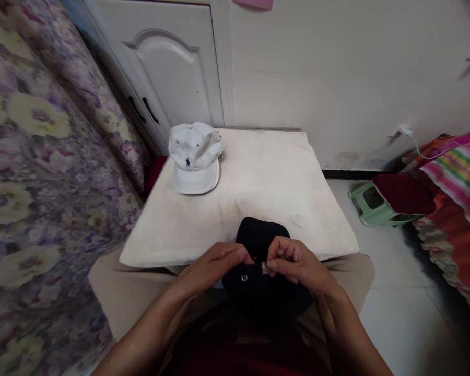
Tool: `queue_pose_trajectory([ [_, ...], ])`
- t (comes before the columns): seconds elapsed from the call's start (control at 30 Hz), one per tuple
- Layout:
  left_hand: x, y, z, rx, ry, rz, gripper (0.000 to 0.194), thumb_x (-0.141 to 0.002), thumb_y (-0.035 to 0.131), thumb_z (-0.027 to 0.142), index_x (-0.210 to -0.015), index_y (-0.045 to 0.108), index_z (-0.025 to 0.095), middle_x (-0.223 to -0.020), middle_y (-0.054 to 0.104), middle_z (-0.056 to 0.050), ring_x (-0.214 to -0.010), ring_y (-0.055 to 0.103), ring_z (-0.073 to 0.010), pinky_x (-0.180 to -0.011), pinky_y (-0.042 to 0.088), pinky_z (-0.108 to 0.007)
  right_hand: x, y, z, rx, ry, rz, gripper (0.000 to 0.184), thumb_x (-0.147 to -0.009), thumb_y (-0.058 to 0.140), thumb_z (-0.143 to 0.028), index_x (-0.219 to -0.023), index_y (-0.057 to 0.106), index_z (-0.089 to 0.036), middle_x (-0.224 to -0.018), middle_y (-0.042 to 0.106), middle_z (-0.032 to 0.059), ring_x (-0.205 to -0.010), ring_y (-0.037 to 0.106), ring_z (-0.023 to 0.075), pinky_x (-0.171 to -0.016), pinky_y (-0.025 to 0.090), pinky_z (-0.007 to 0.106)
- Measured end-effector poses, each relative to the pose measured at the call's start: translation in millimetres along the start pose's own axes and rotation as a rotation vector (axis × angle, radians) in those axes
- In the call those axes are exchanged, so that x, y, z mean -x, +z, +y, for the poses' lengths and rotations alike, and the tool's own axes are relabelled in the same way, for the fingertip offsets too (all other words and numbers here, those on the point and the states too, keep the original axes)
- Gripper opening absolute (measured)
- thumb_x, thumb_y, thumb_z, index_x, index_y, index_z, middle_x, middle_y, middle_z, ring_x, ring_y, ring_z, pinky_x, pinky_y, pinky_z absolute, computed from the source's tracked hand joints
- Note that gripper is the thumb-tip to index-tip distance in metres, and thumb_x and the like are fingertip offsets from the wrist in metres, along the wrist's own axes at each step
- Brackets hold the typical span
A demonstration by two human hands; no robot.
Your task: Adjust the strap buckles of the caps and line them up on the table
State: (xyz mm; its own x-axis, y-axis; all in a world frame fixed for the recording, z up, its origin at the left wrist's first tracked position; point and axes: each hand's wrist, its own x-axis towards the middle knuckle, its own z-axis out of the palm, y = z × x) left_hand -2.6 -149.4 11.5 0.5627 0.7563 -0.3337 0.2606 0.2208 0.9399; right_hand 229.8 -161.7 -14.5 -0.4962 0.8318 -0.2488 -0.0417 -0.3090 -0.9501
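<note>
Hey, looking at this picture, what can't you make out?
All in the head view:
Pale tab: one end, covered by the right hand.
Black cap: lower outline, lost in shadow.
White cap: back, hidden by its front.
Its emblem: details, too small.
Pink shape: cut off by the top edge.

From where I stand, the fingers of the right hand [292, 261] partly cover a pale patch [265, 268] on the black cap [260, 235], too small to identify; the cap's lower part merges into shadow. Beneath the white cap [196, 149], a second brim [216, 176] is mostly hidden. The view's edges cut off the pink paper [255, 3], flowered curtain [27, 156] and striped cloth [464, 162].
</note>
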Motion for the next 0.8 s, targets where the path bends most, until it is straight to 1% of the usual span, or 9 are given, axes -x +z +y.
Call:
queue_pose_trajectory([
  [0.07,1.9,-2.1,-0.6,0.004,0.019,0.026,0.043,-0.097,0.044,0.048,-0.081,0.071,0.019,-0.081,0.068,-0.004,-0.076,0.059,-0.0188,-0.072,0.042,-0.029,-0.3,-0.9,0.5,-0.002,0.001,-0.006,0.019,-0.081,0.072,-0.029,-0.081,0.058,-0.018,-0.066,0.065,-0.0025,-0.042,0.037,0.0041,-0.037,0.022,0.017],
  [0.17,3.3,-3.1,0.2,0.008,0.029,0.038,0.044,-0.097,0.042,0.048,-0.078,0.069,0.02,-0.08,0.067,-0.004,-0.078,0.058,-0.0201,-0.074,0.043,-0.03,-0.7,-1.6,0.7,0.0,0.006,-0.016,0.019,-0.081,0.072,-0.029,-0.081,0.058,-0.017,-0.066,0.065,-0.0022,-0.041,0.038,0.004,-0.037,0.022,0.017],
  [0.33,2.8,-2.3,2.6,-0.062,0.059,0.042,0.042,-0.097,0.042,0.048,-0.076,0.066,0.021,-0.079,0.064,-0.003,-0.076,0.054,-0.0191,-0.072,0.041,-0.029,-1.7,-2.5,0.9,0.009,0.011,-0.023,0.021,-0.081,0.074,-0.032,-0.081,0.058,-0.018,-0.067,0.065,-0.0022,-0.044,0.039,0.0049,-0.038,0.023,0.017],
  [0.4,1.5,0.4,2.9,-0.083,0.066,0.026,0.041,-0.097,0.042,0.047,-0.076,0.065,0.02,-0.076,0.061,-0.001,-0.072,0.051,-0.0172,-0.067,0.038,-0.028,-2.4,-2.1,0.7,0.014,0.015,-0.029,0.021,-0.081,0.074,-0.032,-0.082,0.058,-0.018,-0.067,0.065,-0.0024,-0.043,0.038,0.0049,-0.037,0.022,0.018],
  [0.57,-4.1,12.3,1.7,-0.109,0.022,-0.02,0.028,-0.09,0.057,0.043,-0.077,0.06,0.018,-0.065,0.047,0.005,-0.06,0.04,-0.012,-0.055,0.028,-0.025,-3.9,-0.3,0.7,0.011,0.01,-0.023,0.02,-0.08,0.075,-0.031,-0.081,0.059,-0.018,-0.066,0.063,-0.0029,-0.046,0.042,0.0058,-0.04,0.024,0.018],
  [0.63,-5.8,14.4,0.1,-0.099,0.009,-0.017,0.026,-0.088,0.06,0.041,-0.076,0.059,0.017,-0.064,0.046,0.005,-0.059,0.038,-0.0114,-0.054,0.026,-0.025,-3.5,-1.5,2.9,-0.004,0.002,-0.032,0.022,-0.08,0.075,-0.033,-0.085,0.06,-0.018,-0.068,0.064,-0.0022,-0.048,0.044,0.0063,-0.04,0.026,0.018],
  [0.73,-6.9,13.3,-2.4,-0.034,-0.004,-0.02,0.025,-0.087,0.06,0.039,-0.074,0.058,0.017,-0.064,0.048,0.005,-0.059,0.039,-0.0112,-0.056,0.028,-0.024,-1.6,-5.8,7.6,-0.012,0.009,-0.075,0.025,-0.084,0.072,-0.038,-0.092,0.061,-0.017,-0.07,0.066,-0.0011,-0.047,0.043,0.0061,-0.041,0.027,0.017],
  [0.8,-7.1,11.8,-3.2,-0.013,-0.008,-0.018,0.024,-0.087,0.06,0.037,-0.075,0.058,0.017,-0.063,0.048,0.005,-0.059,0.04,-0.0112,-0.056,0.028,-0.024,0.1,-8.6,9.4,0.009,0.025,-0.102,0.025,-0.087,0.068,-0.04,-0.09,0.061,-0.016,-0.066,0.065,-0.0016,-0.045,0.041,0.0054,-0.041,0.027,0.018],
])
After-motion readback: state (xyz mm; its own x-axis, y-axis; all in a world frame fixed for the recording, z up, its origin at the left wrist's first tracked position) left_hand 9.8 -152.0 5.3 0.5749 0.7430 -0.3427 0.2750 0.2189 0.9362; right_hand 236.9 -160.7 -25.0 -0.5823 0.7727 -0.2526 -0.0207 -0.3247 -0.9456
